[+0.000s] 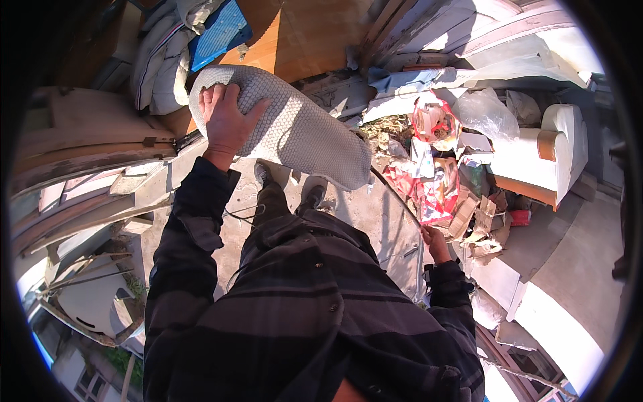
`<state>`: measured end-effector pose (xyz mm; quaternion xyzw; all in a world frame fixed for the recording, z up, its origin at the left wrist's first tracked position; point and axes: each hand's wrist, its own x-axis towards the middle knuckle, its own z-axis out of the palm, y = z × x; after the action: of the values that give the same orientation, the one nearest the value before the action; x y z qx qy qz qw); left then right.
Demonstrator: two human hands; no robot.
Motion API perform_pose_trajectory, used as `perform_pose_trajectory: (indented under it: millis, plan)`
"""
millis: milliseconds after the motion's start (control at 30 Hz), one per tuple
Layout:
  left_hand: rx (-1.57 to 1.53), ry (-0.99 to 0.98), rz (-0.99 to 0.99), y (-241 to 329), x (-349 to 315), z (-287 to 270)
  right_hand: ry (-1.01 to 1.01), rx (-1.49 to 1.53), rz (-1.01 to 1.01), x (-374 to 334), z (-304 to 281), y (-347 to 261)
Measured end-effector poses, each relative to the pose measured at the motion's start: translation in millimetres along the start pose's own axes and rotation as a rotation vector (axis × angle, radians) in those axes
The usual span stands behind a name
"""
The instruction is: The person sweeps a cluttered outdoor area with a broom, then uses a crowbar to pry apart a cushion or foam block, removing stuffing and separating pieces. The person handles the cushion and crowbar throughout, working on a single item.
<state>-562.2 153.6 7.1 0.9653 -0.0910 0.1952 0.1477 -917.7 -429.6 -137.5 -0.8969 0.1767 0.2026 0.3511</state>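
Observation:
A long grey-white pillow with a honeycomb-textured cover lies slantwise in front of my feet, and sunlight falls across part of it. At its left end my left hand grips the cover, thumb apart from the fingers. What supports the pillow underneath is hidden. Lower on the right, my right hand is closed round a thin dark stick. The stick's far end reaches the pillow's right end; I cannot tell whether it touches or passes behind.
A white armchair with wooden trim stands at the right. Before it lies a heap of red bags, torn cardboard and dry scraps. A padded jacket and blue sheet are at the far left, above a wooden panel.

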Motion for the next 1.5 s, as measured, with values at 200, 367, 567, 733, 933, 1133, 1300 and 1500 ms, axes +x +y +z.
perform_pose_trajectory:
  millis: [200, 367, 567, 733, 933, 1133, 1300, 1500]
  plan:
    - [-0.009, 0.011, -0.025, -0.1, -22.1, -6.1, -0.064, -0.066, -0.017, 59.4, 51.1, -67.7]
    - [-0.010, 0.019, -0.048, -6.3, -48.2, -13.9, -0.105, -0.011, -0.134, 62.0, 60.3, -69.9]
    - [-0.017, 0.007, -0.039, -21.6, -62.1, -22.1, -0.173, -0.001, 0.001, 48.6, 60.4, -64.4]
    - [-0.037, 0.010, -0.010, -26.4, -68.8, -23.1, -0.142, -0.105, -0.193, 80.9, 76.0, -93.8]
    - [-0.027, 0.009, -0.018, -25.4, -72.4, -25.3, -0.213, -0.012, 0.069, 95.7, 105.8, -102.1]
    - [-0.107, 0.002, -0.020, -15.6, -89.1, -29.3, -0.274, 0.076, 0.201, 119.7, 162.1, -127.2]
    - [-0.200, -0.047, 0.013, -2.0, -103.0, -29.6, -0.227, -0.223, 0.000, 157.6, 185.1, -150.2]
    - [-0.231, -0.015, 0.013, 11.4, -107.7, -24.0, -0.392, -0.162, 0.105, 190.6, 172.0, -153.1]
